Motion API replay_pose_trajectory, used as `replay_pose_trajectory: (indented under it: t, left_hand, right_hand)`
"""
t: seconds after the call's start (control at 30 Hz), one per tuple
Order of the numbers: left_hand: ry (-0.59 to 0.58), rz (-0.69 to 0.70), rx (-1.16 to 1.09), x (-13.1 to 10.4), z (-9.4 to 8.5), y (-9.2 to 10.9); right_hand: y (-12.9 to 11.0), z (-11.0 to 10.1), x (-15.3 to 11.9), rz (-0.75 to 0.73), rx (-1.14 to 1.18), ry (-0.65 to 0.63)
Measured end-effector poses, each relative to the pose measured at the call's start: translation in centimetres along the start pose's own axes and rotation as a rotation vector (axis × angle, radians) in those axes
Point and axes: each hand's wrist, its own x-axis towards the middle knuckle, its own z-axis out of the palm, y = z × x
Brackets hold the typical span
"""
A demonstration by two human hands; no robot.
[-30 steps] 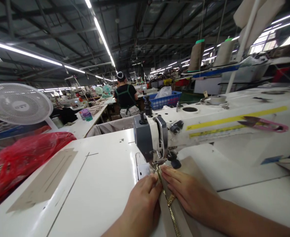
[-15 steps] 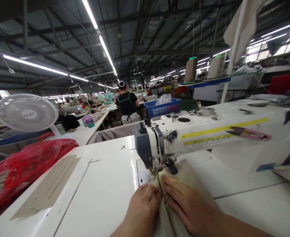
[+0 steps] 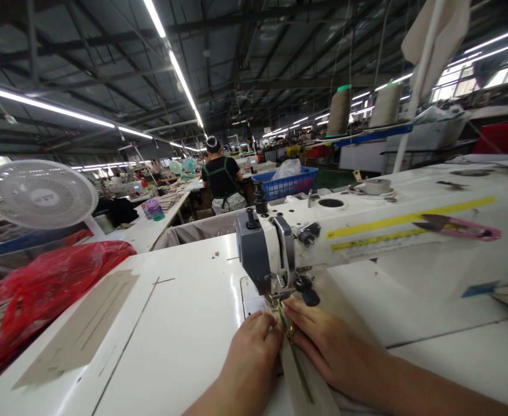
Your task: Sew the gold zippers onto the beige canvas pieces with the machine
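A white sewing machine (image 3: 366, 225) with a dark grey head stands over the white table. Beneath its needle area lies beige fabric (image 3: 299, 378) with a narrow gold-coloured zipper or strip (image 3: 299, 370) running towards me. My left hand (image 3: 254, 352) pinches the fabric's left edge just in front of the presser foot (image 3: 277, 297). On the other side of the strip, my right hand (image 3: 323, 338) presses on the fabric, its fingers close together beside the foot. The fingertips of both hands are very near the needle area, and the needle itself is too small to make out.
A beige fabric piece (image 3: 78, 329) lies at the left beside a red plastic bag (image 3: 55, 289). A white fan (image 3: 40, 193) stands behind them. Pink-handled snips (image 3: 457, 227) rest on the machine arm. Farther back are a person (image 3: 221, 176) and a blue basket (image 3: 291, 184).
The strip and fabric have moved forward slightly under the machine, and both hands have shifted a little towards the foot. The camera view has shifted slightly.
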Motion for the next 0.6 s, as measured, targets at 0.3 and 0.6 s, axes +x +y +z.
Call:
replay_pose_trajectory:
  t: [0.3, 0.6]
  left_hand:
    - [0.014, -0.066, 0.019, -0.1, 1.0, -1.1]
    - [0.044, -0.065, 0.023, -0.1, 1.0, -1.3]
  right_hand:
    - [1.2, 0.1, 1.6, 0.102, 0.096, -0.033]
    - [1.7, 0.8, 2.2, 0.18, 0.056, -0.016]
